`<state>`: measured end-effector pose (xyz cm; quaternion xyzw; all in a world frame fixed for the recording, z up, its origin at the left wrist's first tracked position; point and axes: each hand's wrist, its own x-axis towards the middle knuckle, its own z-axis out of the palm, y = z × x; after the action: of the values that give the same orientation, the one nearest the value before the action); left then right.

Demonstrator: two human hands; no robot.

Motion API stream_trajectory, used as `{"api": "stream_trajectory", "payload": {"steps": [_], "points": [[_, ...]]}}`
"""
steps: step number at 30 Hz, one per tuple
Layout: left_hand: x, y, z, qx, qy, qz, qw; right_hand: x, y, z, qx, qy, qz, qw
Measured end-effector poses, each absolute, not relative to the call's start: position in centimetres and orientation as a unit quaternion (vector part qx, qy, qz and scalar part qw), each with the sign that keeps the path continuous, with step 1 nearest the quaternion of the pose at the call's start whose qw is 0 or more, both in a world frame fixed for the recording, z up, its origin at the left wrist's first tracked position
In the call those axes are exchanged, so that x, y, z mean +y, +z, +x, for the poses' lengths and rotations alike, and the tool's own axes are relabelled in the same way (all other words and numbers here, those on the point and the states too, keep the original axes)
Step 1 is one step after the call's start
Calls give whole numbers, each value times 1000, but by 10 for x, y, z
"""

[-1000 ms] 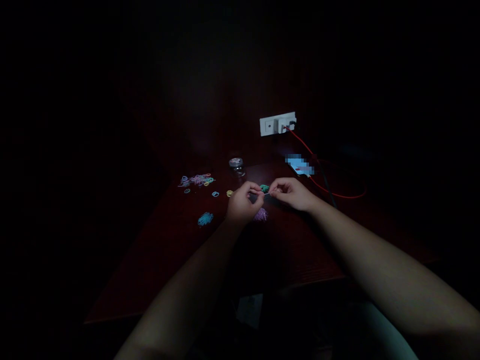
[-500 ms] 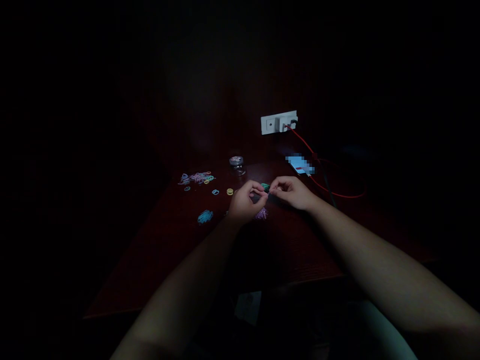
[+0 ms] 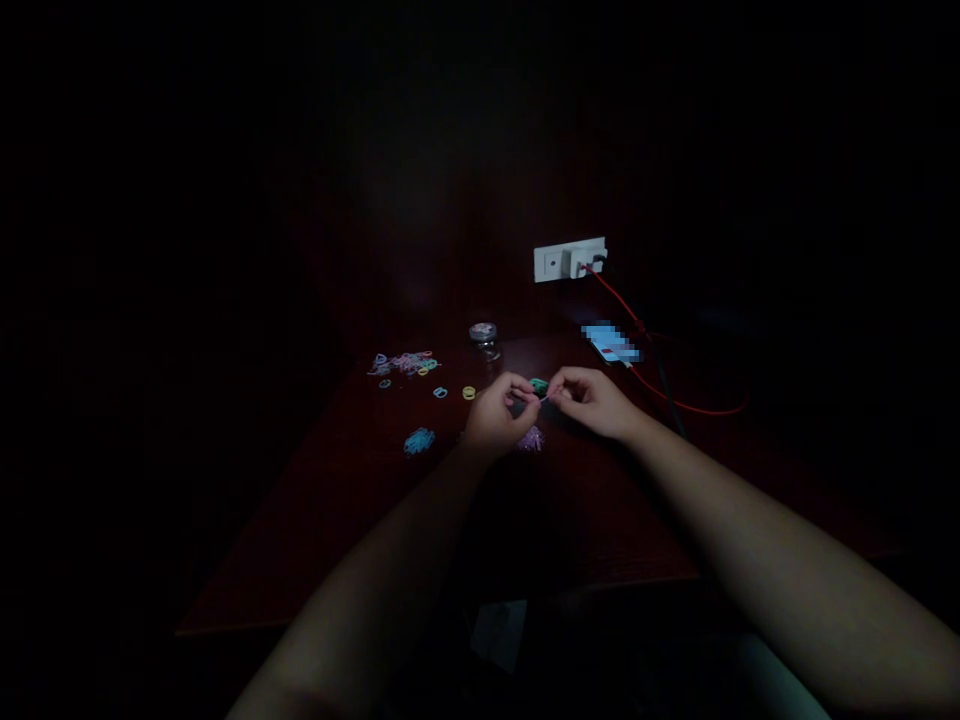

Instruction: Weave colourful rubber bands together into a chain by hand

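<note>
While left hand [image 3: 501, 415] pinches one end of thin pale band [image 3: 545, 400], right hand [image 3: 591, 402] pinches other end; band spans gap between hands, over table [image 3: 360, 520]. Purple pile [image 3: 532, 440] partly hidden by left hand; green bands [image 3: 538, 384] just beyond pale band. Yellow bands [image 3: 469, 393] just beside left hand, blue pile [image 3: 419, 441] farther left. Jar [image 3: 484, 336] stands behind.

We count two hands, one left hand [image 3: 501, 416] and one right hand [image 3: 594, 402], sharing one pale strand [image 3: 545, 400]; one jar [image 3: 484, 334], one phone [image 3: 609, 342], and four band heaps: mixed heap [image 3: 409, 362] far left, blue heap [image 3: 419, 441] near left, purple heap [image 3: 532, 439], green heap [image 3: 539, 384]. Their bands blur beyond our counting.
</note>
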<state>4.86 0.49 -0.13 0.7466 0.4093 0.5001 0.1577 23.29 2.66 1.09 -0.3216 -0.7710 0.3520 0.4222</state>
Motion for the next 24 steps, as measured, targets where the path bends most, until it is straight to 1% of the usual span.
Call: {"api": "stream_trajectory", "payload": {"steps": [24], "points": [[0, 3, 51, 406, 486, 757, 158, 28, 9, 234, -789, 317, -331, 409]]}}
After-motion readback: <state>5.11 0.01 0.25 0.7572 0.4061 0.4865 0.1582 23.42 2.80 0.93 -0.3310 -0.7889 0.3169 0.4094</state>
